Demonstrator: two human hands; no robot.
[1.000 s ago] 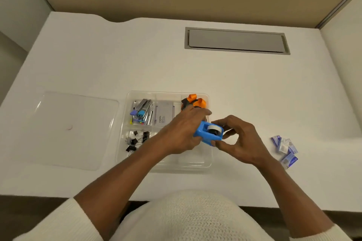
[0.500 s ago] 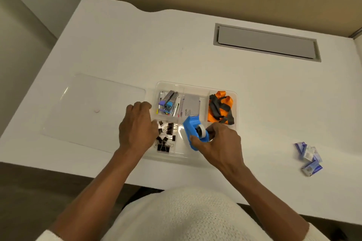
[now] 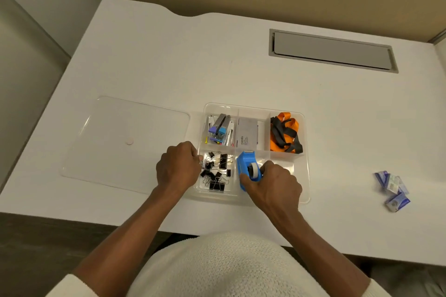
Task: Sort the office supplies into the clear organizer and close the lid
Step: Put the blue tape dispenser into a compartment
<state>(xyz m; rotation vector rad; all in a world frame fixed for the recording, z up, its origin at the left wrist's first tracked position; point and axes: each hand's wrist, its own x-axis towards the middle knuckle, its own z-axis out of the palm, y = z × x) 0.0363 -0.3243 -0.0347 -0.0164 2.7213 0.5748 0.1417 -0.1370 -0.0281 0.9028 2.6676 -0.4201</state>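
Observation:
The clear organizer (image 3: 304,152) lies near the desk's front edge. Its back row holds staplers (image 3: 220,129), a grey box (image 3: 248,134) and orange and black lanyards (image 3: 284,136). Black binder clips (image 3: 217,171) fill the front left compartment. My right hand (image 3: 272,182) grips the blue tape dispenser (image 3: 247,167), which stands in the front middle compartment. My left hand (image 3: 178,166) rests curled against the organizer's left wall, beside the binder clips; I cannot tell whether it grips the rim. The clear lid (image 3: 115,137) lies flat to the left of the organizer.
Several small blue and white staple boxes (image 3: 393,188) lie on the white desk to the right. A grey cable hatch (image 3: 331,50) is set into the desk at the back right. Partition walls close the back and left.
The tape dispenser went from both hands above the organizer down into the front middle compartment, held by my right hand alone. My left hand moved to the organizer's left wall.

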